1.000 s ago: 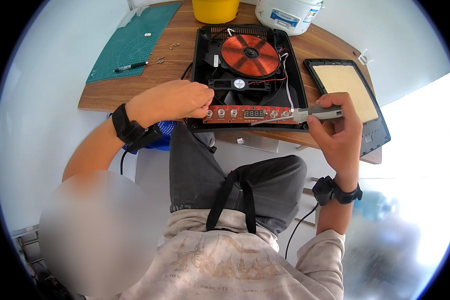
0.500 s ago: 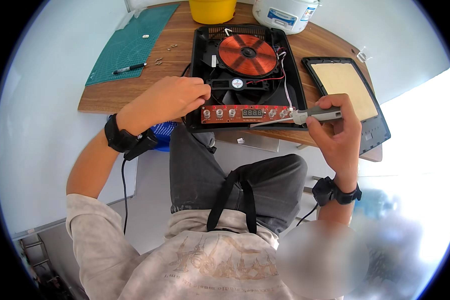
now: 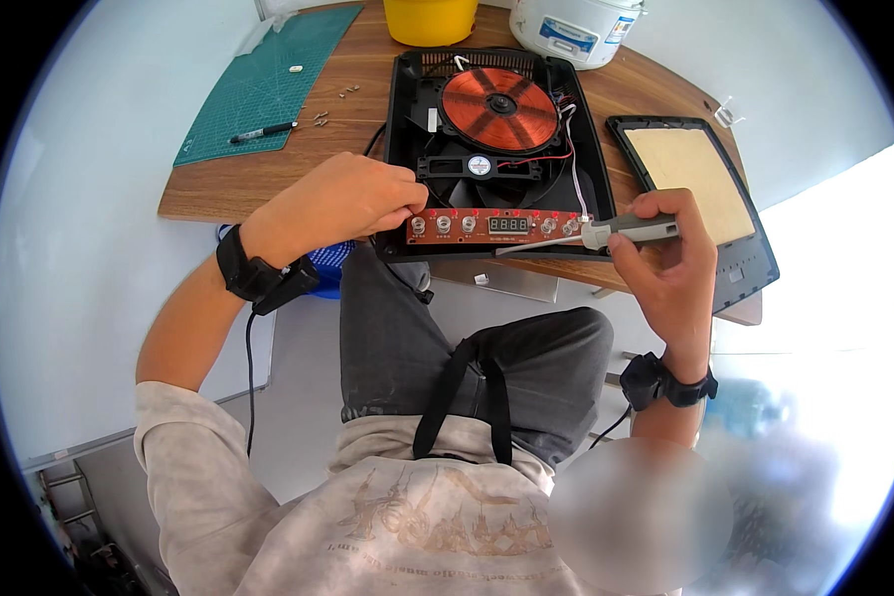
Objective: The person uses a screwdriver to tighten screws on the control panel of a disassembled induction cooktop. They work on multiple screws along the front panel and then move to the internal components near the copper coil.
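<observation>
One screwdriver sits in the right hand, right of the frame's centre, the fingers closed around its handle; the shaft points left and slightly down, along the lower edge of the board, with the tip near the front rim of the housing; whether the tip touches anything, I cannot tell. The left hand, left of centre, is curled, its fingertips at the board's upper left corner; whether they pinch something or merely rest there is hidden.

The board lies between the two hands, low in the housing at the middle of the frame; its left end is just beside the left fingers, its right end just beside the screwdriver's neck.

For good work here, I judge, the left fingers should hold the board by its edge, without bending it; the shaft is best held clear of the display and the white wire; a light, steady grip suits the driver better than force.
</observation>
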`<state>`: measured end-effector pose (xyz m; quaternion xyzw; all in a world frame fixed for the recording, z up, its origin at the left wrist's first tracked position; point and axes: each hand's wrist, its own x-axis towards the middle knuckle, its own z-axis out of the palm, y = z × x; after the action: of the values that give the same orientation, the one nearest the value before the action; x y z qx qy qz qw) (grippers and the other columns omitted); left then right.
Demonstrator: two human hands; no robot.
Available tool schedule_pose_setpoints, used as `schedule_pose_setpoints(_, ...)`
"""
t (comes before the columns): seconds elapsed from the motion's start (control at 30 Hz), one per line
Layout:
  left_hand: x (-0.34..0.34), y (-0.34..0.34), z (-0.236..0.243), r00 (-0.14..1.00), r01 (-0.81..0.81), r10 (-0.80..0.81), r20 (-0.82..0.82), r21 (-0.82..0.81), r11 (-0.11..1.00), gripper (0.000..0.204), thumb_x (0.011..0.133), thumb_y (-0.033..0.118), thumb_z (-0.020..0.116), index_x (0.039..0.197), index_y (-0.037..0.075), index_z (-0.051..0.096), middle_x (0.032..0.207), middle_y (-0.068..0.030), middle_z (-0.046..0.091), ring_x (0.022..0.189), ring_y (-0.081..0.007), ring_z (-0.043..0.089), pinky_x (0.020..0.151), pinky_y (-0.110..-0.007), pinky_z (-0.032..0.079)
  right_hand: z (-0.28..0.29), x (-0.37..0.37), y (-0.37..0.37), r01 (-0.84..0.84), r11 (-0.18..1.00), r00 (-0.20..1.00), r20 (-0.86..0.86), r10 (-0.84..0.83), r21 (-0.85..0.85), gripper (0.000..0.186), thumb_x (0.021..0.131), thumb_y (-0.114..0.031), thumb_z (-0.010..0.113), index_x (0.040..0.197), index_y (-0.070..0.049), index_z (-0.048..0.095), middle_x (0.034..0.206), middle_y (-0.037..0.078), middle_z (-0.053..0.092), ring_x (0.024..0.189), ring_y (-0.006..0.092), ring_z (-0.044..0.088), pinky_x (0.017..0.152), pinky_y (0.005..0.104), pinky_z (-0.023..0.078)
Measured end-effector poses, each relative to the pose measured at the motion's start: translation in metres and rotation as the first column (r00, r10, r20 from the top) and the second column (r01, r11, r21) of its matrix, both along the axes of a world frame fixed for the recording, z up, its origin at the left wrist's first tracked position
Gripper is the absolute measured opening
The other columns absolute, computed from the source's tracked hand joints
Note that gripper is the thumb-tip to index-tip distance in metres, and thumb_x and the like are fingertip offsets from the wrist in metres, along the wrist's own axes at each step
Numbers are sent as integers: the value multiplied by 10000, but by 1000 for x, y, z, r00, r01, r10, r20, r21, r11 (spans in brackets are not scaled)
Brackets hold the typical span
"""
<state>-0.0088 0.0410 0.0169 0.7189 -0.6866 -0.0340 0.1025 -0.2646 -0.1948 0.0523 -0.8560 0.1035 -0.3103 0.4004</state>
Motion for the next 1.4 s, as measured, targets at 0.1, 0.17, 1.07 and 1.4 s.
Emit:
schedule_pose_setpoints(0.1,0,0,0,998,11,-11,58,7,1000,106,960,172,634,973,67,627,889,-76,602,807,-310,639,683,-413,511,-1,0,0,3,1000,1000,-12,-3,-8,254,815,4,761,1006,-19,595,966,39,651,829,96,622,734,251,527)
schedule_pose_setpoints(0.17,1,1,0,997,17,-17,76,4,1000,121,969,180,629,961,61,615,880,-81,589,797,-312,634,677,-412,510,-1,1,0,-6,1000,1000,-3,6,-2,254,816,4,762,1005,-18,594,965,39,651,831,94,621,735,251,527)
schedule_pose_setpoints(1.07,5,1,-3,979,-184,182,-95,-4,983,125,901,154,633,872,46,578,836,-87,602,715,-289,607,643,-391,484,-2,-1,-1,0,1000,1000,-26,-1,-20,263,814,6,766,1008,-21,591,985,40,656,838,87,624,745,253,537)
schedule_pose_setpoints(1.4,76,57,-20,836,-537,512,-199,-99,838,124,900,148,669,904,39,609,851,-88,627,690,-191,566,664,-326,458,-13,-4,-4,-13,988,998,67,3,154,385,821,48,773,1122,-25,545,1044,61,643,977,116,628,854,276,528)
